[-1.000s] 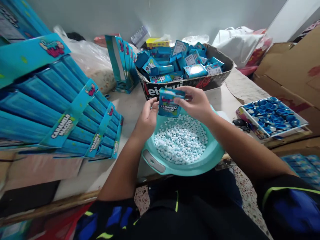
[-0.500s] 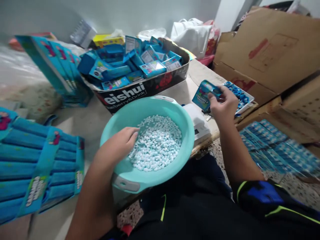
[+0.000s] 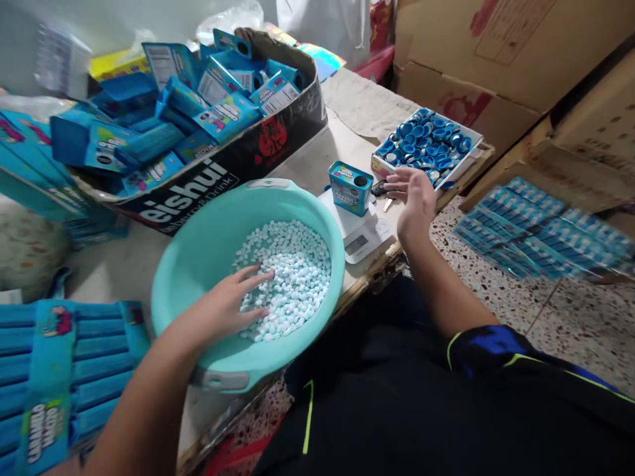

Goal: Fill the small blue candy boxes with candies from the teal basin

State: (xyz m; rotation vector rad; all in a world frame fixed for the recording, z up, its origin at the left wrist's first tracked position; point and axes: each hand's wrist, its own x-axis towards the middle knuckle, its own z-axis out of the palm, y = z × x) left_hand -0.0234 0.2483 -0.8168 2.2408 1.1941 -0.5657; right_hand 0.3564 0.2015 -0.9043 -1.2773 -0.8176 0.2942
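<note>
My left hand (image 3: 233, 301) rests with spread fingers on small white and pale blue candies (image 3: 292, 274) in a turquoise basin (image 3: 183, 264). A small blue box (image 3: 350, 188) with a round dark hole in its top stands on a white kitchen scale (image 3: 364, 235), right of the basin. Just right of the box, my right hand (image 3: 414, 201) is off it with fingers apart, holding nothing. Beyond that hand, a white tray (image 3: 464, 158) holds several blue caps (image 3: 426, 142).
A black carton (image 3: 208, 185) full of blue boxes (image 3: 228, 118) stands behind the basin. Wrapped blue packs (image 3: 64, 377) lie at the left. Keys (image 3: 388, 203) lie beside the scale. Large cardboard boxes (image 3: 461, 53) and more blue packs (image 3: 540, 228) are at the right.
The blue box has gone from my right hand onto the scale, and that hand has let go. My left hand's fingers have spread over the candies. The view has shifted right.
</note>
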